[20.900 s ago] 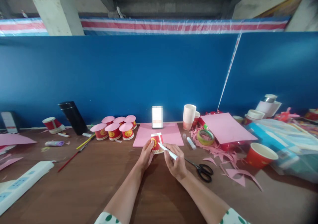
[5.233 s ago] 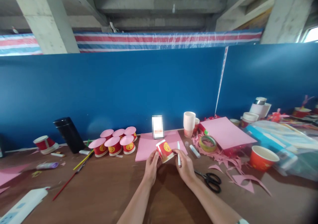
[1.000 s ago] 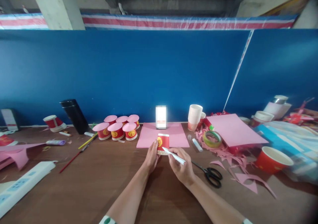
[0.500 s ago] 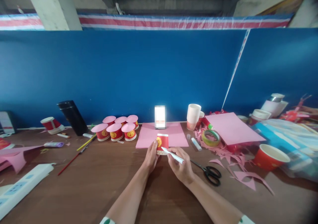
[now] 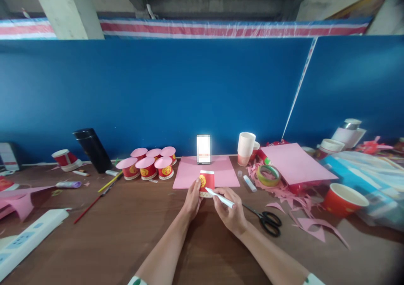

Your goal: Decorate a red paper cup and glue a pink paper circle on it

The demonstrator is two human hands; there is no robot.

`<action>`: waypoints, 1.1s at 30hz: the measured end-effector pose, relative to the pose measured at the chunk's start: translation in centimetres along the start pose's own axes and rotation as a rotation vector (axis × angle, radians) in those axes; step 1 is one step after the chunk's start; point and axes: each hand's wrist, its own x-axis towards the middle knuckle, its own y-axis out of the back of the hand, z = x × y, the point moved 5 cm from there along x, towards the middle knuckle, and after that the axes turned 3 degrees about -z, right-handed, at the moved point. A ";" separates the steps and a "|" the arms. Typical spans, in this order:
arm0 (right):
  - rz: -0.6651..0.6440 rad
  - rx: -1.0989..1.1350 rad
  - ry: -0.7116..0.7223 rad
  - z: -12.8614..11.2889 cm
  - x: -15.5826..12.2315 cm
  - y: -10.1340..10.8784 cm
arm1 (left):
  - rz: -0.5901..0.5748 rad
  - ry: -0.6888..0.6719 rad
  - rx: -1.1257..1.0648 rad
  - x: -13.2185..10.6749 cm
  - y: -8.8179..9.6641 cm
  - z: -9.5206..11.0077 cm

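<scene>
Paper cup [image 5: 207, 182] in L hand [image 5: 192, 199], slim pen [image 5: 221, 198] in R hand [image 5: 232, 214]

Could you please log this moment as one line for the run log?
left hand: steadies inverted red paper cup | right hand: holds white pen, tip at cup | under cup: pink paper sheet | scissors: right of hand

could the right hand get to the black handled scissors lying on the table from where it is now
Probably yes. The black-handled scissors lie on bare brown table just right of the right hand, nothing between them. But that hand grips a white pen, so it may need putting down first.
</scene>
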 end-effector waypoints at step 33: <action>0.004 -0.021 0.017 0.2 0.0 0.0 | -0.020 -0.019 0.034 -0.2 -0.4 0.3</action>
